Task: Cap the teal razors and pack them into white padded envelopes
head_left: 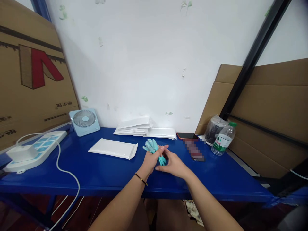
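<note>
Both my hands meet over the middle of the blue table (96, 173). My left hand (152, 160), with a thin bracelet at the wrist, is closed around a bundle of turquoise strips (152, 146) whose ends stick up past my fingers. My right hand (172, 164) is closed on the lower end of the same bundle, fingertips pinched against it. A flat white padded envelope (113, 148) lies just left of my hands.
A stack of white envelopes (144, 130) sits at the wall. A small blue fan (84, 121), a power strip (36, 149) with a white charger and cord are at left. A phone (186, 136), a plastic bottle (223, 139) and cardboard sheets (271, 106) are at right.
</note>
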`<state>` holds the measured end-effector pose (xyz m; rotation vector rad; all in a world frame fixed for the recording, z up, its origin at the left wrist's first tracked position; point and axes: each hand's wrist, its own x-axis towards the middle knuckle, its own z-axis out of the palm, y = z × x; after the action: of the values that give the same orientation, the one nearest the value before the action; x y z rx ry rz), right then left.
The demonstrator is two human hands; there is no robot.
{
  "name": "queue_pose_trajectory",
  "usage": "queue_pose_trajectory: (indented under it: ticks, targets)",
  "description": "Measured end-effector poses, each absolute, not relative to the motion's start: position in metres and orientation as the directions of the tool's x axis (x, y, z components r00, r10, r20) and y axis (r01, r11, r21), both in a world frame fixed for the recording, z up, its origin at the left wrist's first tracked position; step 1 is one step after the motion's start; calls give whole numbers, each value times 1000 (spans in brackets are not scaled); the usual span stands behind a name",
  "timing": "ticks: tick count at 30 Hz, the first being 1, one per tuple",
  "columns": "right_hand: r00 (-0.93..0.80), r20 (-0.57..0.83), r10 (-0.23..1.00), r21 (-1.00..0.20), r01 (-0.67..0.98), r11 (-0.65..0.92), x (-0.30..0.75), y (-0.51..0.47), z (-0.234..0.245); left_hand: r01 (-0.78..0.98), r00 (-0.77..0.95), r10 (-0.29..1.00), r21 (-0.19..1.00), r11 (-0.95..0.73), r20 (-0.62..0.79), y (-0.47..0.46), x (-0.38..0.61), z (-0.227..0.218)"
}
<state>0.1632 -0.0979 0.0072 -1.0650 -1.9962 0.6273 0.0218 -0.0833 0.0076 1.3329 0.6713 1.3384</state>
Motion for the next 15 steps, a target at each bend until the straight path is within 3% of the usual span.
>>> queue_pose_trajectory:
  ticks: [3,5,7,9,12,15]
  targets:
    - [-240,449,861,-755,414,509,172,-100,20,45,55,941,941,-336,334,-77,25,5]
    - [-180,478,860,-788,345,511,163,-102,25,344,64,931,868,-359,360,-76,31,4]
    - [-79,493,867,-824,279,494,147,-104,27,515,115,912,761,-393,394,-78,37,4]
    - [61,495,867,-851,233,470,132,-107,26,541,176,883,706,-457,436,-83,41,6]
    - [143,503,852,-859,188,475,125,-109,26,424,294,832,716,-555,471,-90,37,8]
    - [120,434,893,-898,-27,440,131,-111,31,268,513,776,791,-551,367,-91,28,9]
